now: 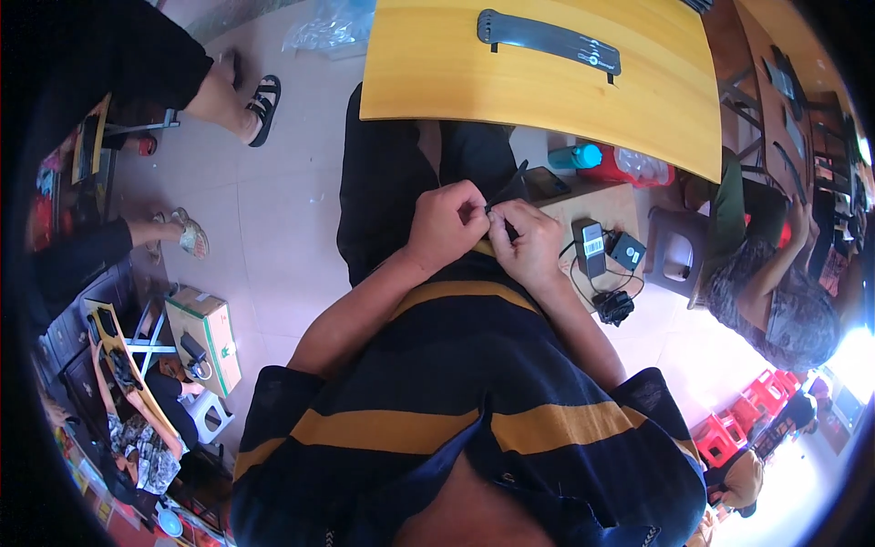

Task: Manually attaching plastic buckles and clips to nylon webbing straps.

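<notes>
Over my lap, my left hand (pixel 447 221) and my right hand (pixel 527 239) meet with their fingertips pinched close together. A thin dark strip (pixel 512 185) sticks up from between them, pointing away toward the table. Its lower end is hidden in my fingers, and its exact kind is too small to tell. Beyond my hands, a black curved band (pixel 549 44) lies on the yellow wooden table (pixel 428 77). The band has slots at its left end, pale print at its right end, and small black tabs under its edge. Neither hand touches it.
Right of my knees, a cardboard box (pixel 609 202) bears a dark device with a label (pixel 590 246), a black square box (pixel 628 250) and coiled cable (pixel 613 307). A teal bottle (pixel 576 156) lies near a red basket (pixel 629 166). People sit on both sides.
</notes>
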{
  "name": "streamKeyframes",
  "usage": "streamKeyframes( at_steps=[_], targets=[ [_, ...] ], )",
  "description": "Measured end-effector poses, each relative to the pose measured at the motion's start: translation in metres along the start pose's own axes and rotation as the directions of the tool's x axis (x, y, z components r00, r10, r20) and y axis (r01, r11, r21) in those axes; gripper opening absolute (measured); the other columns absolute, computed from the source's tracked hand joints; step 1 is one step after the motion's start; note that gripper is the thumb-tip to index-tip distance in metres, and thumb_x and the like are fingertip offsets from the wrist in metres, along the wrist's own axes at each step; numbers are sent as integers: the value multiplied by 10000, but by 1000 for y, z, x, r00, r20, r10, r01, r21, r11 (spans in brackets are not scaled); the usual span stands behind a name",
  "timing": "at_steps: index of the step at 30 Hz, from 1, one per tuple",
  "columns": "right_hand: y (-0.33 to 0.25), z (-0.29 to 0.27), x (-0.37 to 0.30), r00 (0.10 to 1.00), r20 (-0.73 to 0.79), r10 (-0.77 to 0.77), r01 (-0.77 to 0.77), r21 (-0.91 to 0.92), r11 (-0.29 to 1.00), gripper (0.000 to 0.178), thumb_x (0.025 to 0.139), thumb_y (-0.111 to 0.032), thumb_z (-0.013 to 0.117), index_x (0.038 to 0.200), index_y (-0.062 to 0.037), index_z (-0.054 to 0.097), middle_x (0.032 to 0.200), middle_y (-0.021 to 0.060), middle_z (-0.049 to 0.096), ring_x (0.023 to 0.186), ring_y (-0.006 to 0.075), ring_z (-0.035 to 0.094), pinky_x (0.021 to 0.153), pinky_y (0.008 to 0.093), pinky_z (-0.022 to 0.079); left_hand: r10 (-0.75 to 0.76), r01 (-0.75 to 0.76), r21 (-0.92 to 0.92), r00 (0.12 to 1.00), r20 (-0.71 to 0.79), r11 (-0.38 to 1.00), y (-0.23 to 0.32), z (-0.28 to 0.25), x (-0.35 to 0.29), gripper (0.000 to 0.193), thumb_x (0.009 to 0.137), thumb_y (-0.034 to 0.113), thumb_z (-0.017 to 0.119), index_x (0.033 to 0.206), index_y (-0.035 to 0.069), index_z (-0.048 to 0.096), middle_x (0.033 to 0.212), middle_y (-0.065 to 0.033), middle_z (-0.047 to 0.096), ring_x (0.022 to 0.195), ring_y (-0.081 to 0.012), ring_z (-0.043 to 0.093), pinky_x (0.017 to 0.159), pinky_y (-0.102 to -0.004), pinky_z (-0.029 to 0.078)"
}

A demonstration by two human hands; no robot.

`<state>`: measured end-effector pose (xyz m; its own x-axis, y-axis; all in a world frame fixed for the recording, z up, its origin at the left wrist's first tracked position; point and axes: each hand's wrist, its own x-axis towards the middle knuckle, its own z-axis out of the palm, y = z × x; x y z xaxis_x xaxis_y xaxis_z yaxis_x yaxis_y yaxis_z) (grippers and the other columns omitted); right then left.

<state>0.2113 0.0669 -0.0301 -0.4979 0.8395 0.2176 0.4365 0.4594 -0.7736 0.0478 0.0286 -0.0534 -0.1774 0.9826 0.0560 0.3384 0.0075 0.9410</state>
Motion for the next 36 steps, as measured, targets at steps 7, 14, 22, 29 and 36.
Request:
streamKeyframes(
  at_steps=[7,14,22,29,36],
  targets=[
    [16,5,-7,884,306,354,-462,445,767,301,1059,-236,595,853,-26,658,753,31,652,709,106,628,659,286,510,195,-183,148,978,-74,972,17,0,-2,96,790,4,662,804,49,578,707,-135,616,616,-324,649,552,-399,508],
    [20,14,-10,853,360,377,-516,481,709,331,1061,-226,602,826,8,605,691,83,629,640,132,616,616,315,500,136,-129,102,989,-63,986,10,0,-9,116,787,-13,669,793,46,569,697,-144,603,601,-330,633,542,-388,502],
    [6,3,-3,938,273,212,-290,291,912,245,1001,-122,640,795,8,609,655,166,590,569,230,604,552,342,464,-46,48,-84,999,24,995,12,-15,-7,62,802,-21,670,820,23,630,689,-115,645,586,-177,662,555,-311,513],
    [-4,-34,-26,836,470,282,-503,454,735,288,1012,-130,634,753,-5,639,654,55,698,626,99,691,555,266,497,-61,123,232,964,-257,965,-54,-74,3,37,815,21,671,830,26,637,665,-128,635,602,-207,661,582,-335,515],
    [9,-129,-13,779,623,-72,-332,507,795,406,999,-236,636,649,-31,611,624,52,671,515,150,622,489,315,428,-160,343,266,833,-530,901,-160,-222,-31,79,858,62,669,797,45,621,666,7,593,632,-50,532,556,-268,450]
  ],
)
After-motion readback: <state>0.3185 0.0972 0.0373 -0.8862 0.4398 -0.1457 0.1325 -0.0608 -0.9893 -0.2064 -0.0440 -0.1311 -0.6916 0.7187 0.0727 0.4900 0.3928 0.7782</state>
